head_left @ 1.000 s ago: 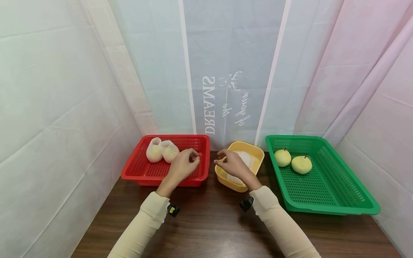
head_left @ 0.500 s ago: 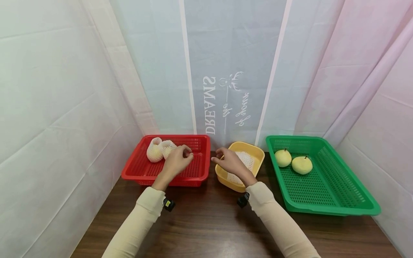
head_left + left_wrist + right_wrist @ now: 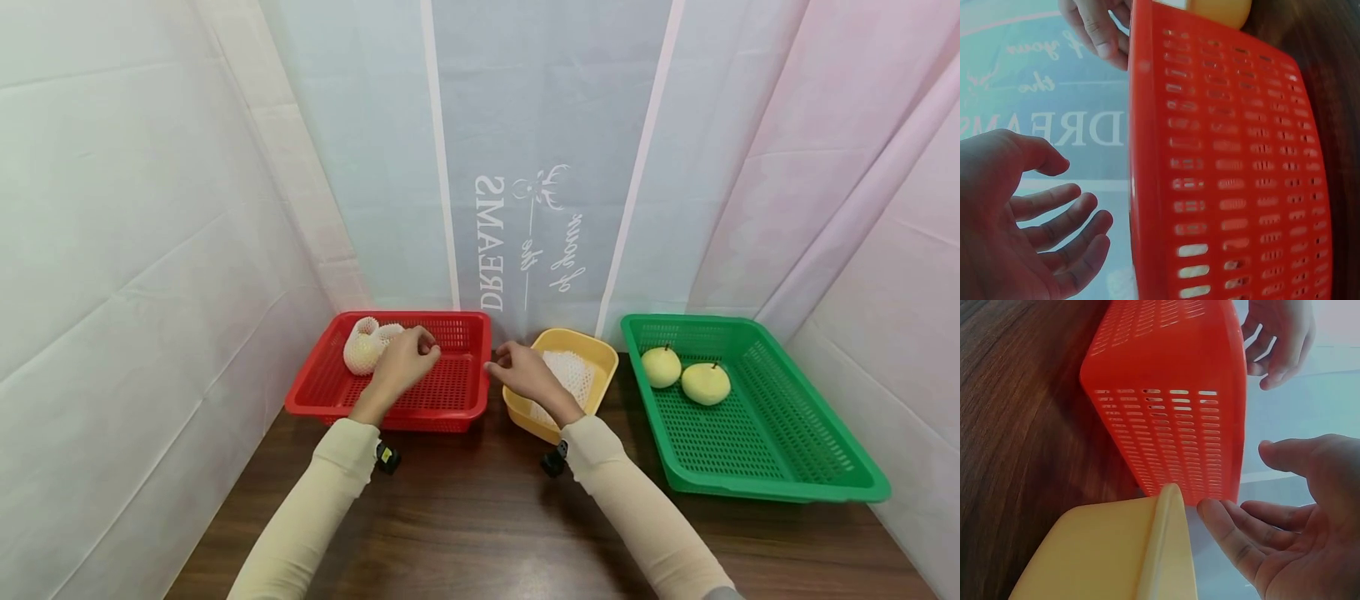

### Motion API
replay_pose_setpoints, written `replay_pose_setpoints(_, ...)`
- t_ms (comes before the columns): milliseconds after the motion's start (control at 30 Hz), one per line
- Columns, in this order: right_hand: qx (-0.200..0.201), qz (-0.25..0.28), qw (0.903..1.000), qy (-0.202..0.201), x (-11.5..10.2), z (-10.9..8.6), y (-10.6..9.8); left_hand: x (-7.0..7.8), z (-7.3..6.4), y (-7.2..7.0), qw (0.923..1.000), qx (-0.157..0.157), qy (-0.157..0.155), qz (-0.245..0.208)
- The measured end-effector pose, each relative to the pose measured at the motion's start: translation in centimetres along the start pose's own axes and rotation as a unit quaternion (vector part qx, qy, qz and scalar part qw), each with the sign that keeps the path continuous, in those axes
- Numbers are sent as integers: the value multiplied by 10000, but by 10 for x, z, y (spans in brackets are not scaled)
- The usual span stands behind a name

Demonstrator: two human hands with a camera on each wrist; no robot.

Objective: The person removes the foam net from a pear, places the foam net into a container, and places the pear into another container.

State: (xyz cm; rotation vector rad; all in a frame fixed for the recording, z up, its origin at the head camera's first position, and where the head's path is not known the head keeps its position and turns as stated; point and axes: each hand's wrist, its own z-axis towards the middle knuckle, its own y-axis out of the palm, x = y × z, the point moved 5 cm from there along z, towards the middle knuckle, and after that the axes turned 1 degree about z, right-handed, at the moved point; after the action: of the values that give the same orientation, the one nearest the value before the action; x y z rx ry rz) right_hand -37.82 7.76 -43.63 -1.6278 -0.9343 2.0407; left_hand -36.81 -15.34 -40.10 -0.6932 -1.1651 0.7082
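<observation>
Over the red basket [image 3: 450, 415] hovers my left hand [image 3: 399, 363], its fingers loosely bent with nothing between them. Just behind it in the head view lie two pears in white foam nets [image 3: 362, 354], one mostly hidden by the hand. My right hand [image 3: 529, 372] hangs above the near left rim of the yellow container [image 3: 604, 367], fingertips reaching toward the red basket's right side. Its palm holds nothing in the right wrist view, and the thumb stands apart from the fingers. White foam nets [image 3: 568, 375] lie inside the yellow container.
On the right stands a green basket [image 3: 783, 485] with two bare pears, one round pear [image 3: 662, 367] beside another pear [image 3: 706, 384]. All three containers rest on a dark wooden table [image 3: 465, 525]. A printed curtain [image 3: 525, 125] hangs close behind them.
My left hand has moved left, away from the basket's right side and across the netted pears. The right hand has drifted slightly left. The fruit and containers stay put.
</observation>
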Motion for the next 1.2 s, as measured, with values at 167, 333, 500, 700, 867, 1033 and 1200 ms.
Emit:
replay_pose_setpoints(167,-17,-41,10000,71,0,2,3,-4,7,-3,9999,-74,-25,76)
replay_pose_setpoints(333,28,-20,10000,75,0,4,6,-11,14,-5,9997,-57,-56,226)
replay_pose_setpoints(500,13,6,10000,65,1,6,10,-13,19,-8,9995,-84,-51,302)
replay_pose_setpoints(700,43,-13,9999,100,-1,8,11,-14,25,-12,9994,-62,34,329)
replay_pose_setpoints(867,74,0,9998,157,-2,11,12,-17,32,-14,9993,-49,115,338)
replay_pose_setpoints(1033,27,84,9996,264,-2,13,13,-20,38,-13,9985,-204,100,489)
replay_pose_setpoints(1200,-38,165,9992,359,0,16,16,-25,44,-13,9973,-418,-60,595)
